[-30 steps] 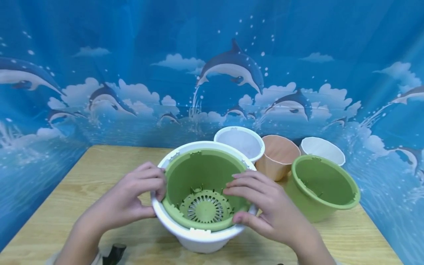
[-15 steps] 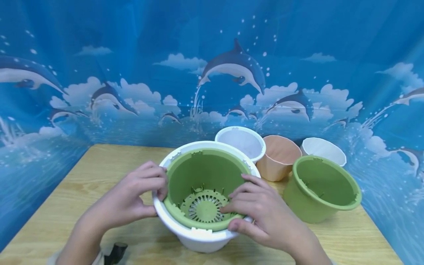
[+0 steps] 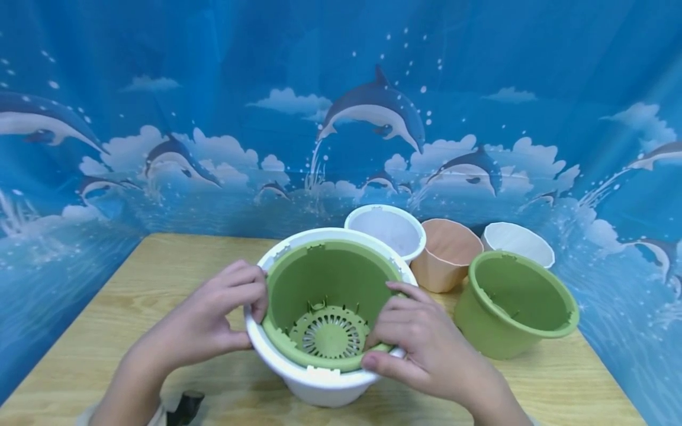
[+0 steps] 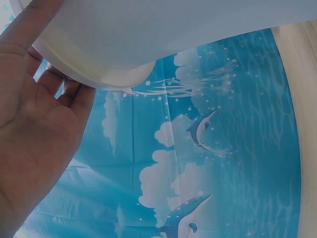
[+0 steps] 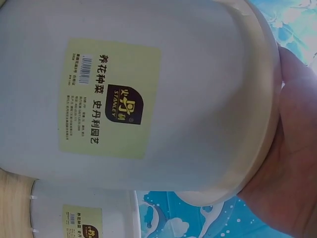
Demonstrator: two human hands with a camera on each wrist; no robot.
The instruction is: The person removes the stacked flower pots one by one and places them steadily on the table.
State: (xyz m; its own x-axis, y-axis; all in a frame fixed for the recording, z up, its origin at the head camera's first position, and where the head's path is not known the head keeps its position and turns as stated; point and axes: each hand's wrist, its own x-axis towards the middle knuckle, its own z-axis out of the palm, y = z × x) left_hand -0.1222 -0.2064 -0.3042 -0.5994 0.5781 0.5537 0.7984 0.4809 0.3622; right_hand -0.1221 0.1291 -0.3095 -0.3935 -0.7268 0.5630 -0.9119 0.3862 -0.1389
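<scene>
A green plastic flowerpot [image 3: 333, 278] with a slotted base sits inside a larger white flowerpot [image 3: 326, 393]. At the left side my left hand [image 3: 215, 313] grips the white rim, fingers hooked over it and thumb outside below. On the opposite side my right hand [image 3: 421, 343] holds the rims, its fingers bent inside the green pot and its thumb at the front of the green rim. The left wrist view shows the left hand [image 4: 44, 109] under the white pot's rim. The right wrist view shows a pale green label [image 5: 111, 99] on the white pot's wall.
Behind and to the right stand a white pot [image 3: 417, 254], a peach faceted pot [image 3: 439, 272], another white faceted pot [image 3: 524, 242] and a second green pot [image 3: 487, 331]. The wooden table [image 3: 138, 278] meets a blue dolphin-print curtain [image 3: 240, 106] at the back.
My right hand has slid a little along the rim toward the front, and its fingers have bent over the green pot's edge. The left hand and both pots stay in place.
</scene>
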